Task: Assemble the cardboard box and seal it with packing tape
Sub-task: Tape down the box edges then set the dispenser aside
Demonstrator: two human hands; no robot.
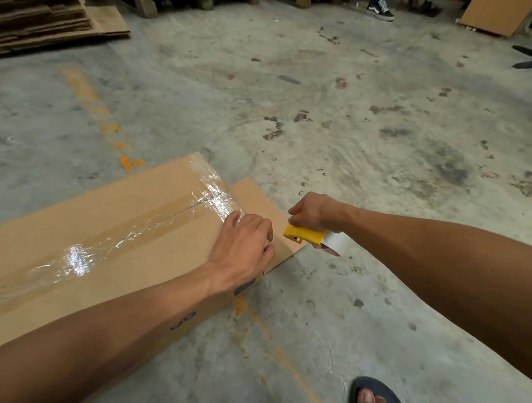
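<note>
The left hand (244, 246) lies palm-down on the cardboard box (87, 238), fingers (261, 229) loosely spread and flat, gripping nothing, pressing the clear packing tape (152, 223) at the box's three o'clock edge. The right hand (315, 211), just beyond at three o'clock, has its fingers curled tight around a yellow tape dispenser (303, 235). The box rests on the concrete floor (325, 112) at eight o'clock, its centre seam covered by wrinkled, glinting tape.

Box (109, 224) cut by left edge; print under left forearm hidden.
</note>
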